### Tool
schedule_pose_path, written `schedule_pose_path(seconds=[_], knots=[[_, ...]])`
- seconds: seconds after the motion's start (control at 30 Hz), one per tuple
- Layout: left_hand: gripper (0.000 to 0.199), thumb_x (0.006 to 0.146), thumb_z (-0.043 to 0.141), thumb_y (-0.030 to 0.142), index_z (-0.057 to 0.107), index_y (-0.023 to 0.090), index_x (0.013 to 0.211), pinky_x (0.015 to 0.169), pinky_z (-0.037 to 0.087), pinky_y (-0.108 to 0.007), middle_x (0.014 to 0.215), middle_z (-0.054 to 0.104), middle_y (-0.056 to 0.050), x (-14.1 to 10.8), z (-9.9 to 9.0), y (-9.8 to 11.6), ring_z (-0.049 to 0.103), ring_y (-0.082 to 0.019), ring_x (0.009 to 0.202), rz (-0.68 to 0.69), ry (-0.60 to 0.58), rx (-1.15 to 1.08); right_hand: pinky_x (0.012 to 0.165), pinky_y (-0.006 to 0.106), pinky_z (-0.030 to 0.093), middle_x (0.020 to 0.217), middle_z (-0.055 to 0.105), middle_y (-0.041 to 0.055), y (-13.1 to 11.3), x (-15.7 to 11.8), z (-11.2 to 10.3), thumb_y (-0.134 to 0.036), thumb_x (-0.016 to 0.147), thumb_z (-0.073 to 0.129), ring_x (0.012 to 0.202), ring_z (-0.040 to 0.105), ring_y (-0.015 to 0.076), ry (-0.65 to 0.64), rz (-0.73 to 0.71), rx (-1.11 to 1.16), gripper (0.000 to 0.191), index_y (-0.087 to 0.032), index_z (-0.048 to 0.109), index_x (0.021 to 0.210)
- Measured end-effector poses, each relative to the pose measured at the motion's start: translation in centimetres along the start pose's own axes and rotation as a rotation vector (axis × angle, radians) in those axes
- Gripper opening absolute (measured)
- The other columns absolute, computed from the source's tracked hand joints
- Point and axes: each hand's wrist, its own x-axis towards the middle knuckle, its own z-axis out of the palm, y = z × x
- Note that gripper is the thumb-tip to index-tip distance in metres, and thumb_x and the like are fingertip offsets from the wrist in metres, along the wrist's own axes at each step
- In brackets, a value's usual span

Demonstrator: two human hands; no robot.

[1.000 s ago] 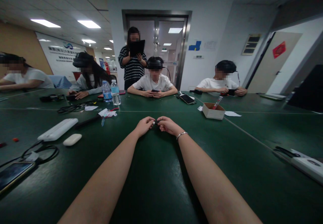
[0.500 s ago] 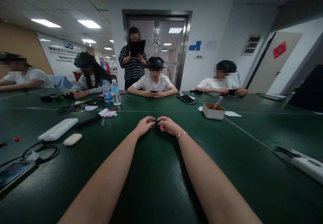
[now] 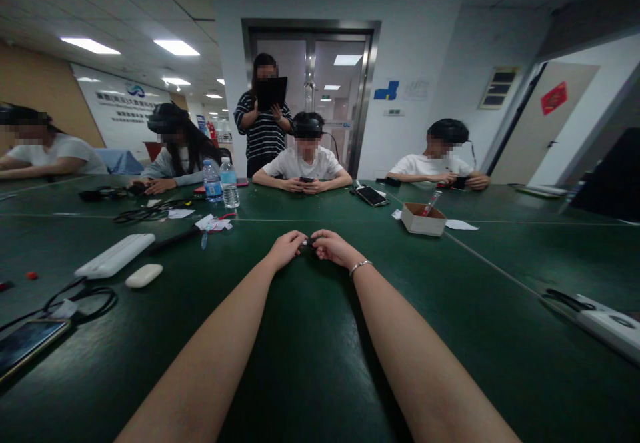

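I am pinching one small dark object [image 3: 310, 242] in the fingers of my left hand [image 3: 287, 248] and right hand [image 3: 336, 248], near the mid-table [image 3: 305, 350]. Handling is ongoing; I am not resolving which steps are complete or remaining. I am counting two bottles [image 3: 230, 188], one open box [image 3: 419, 223].

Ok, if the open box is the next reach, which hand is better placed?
Right, I'd judge. The right hand is nearer the open box, which lies ahead and to its right. The left hand would have to cross it. Both seem to pinch a small dark item, so neither looks free.
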Motion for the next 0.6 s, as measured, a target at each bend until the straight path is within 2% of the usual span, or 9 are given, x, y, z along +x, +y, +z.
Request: schedule_pose_path(seconds=[0.13, 0.33, 0.6], knots=[[0.031, 0.074, 0.053, 0.031, 0.058, 0.017, 0.101, 0.051, 0.040, -0.019, 0.087, 0.059, -0.004, -0.04, -0.04, -0.10, 0.052, -0.009, 0.059, 0.007, -0.008, -0.035, 0.034, 0.015, 0.043, 0.055, 0.056, -0.0027, -0.13, -0.16, 0.11, -0.002, 0.070, 0.054, 0.037, 0.050, 0.0073, -0.003, 0.005, -0.002, 0.021, -0.015, 0.049, 0.085], [0.029, 0.075, 0.052, 0.032, 0.060, 0.017, 0.099, 0.053, 0.041, -0.021, 0.081, 0.060, -0.004, 0.20, -0.02, -0.61, 0.052, -0.010, 0.059, 0.026, -0.003, -0.017, 0.035, 0.015, 0.043, 0.054, 0.055, -0.0030, -0.10, -0.14, 0.09, -0.003, 0.070, 0.056, 0.038, 0.050, 0.0074, 0.004, 0.003, -0.012, 0.021, -0.015, 0.049, 0.085], [0.028, 0.077, 0.047, 0.033, 0.059, 0.017, 0.096, 0.054, 0.041, -0.020, 0.072, 0.057, -0.001, 0.08, 0.00, -0.22, 0.051, -0.009, 0.058, 0.012, -0.016, -0.040, 0.034, 0.015, 0.043, 0.055, 0.056, -0.0024, -0.06, -0.11, 0.11, -0.001, 0.072, 0.053, 0.037, 0.050, 0.0076, 0.012, 0.005, -0.013, 0.020, -0.015, 0.049, 0.086]])
